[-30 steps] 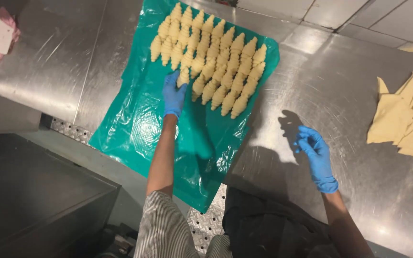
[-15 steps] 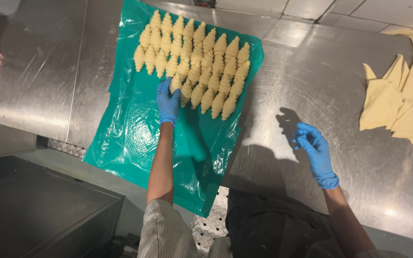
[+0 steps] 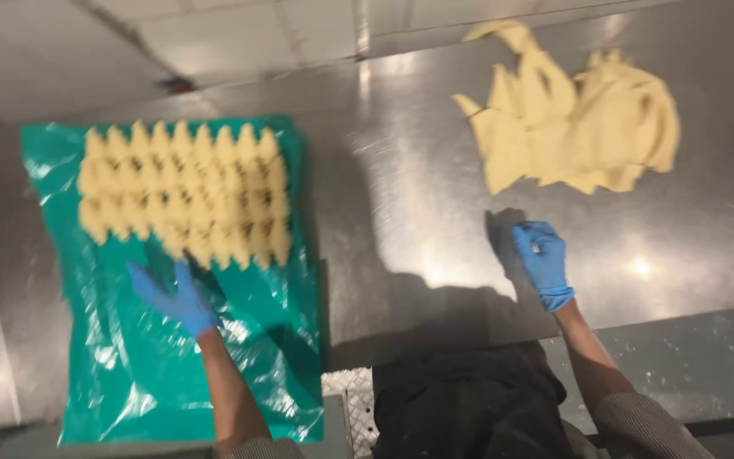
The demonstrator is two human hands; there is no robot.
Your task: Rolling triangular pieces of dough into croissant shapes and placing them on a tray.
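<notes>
Our blue-gloved left hand (image 3: 172, 297) rests spread flat on the green plastic sheet (image 3: 129, 374) below the rows of shaped pale dough pieces (image 3: 184, 195); our right hand (image 3: 542, 259) hovers half-curled, gripping nothing, above the steel counter (image 3: 401, 212).

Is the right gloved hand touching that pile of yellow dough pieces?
Apart. The head view shows bare steel table between the right hand and the dough pile.

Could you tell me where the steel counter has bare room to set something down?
Bare steel lies between the green plastic sheet and the right hand, below the dough pile. The sheet's upper half is crowded with shaped dough pieces above the left hand.
</notes>
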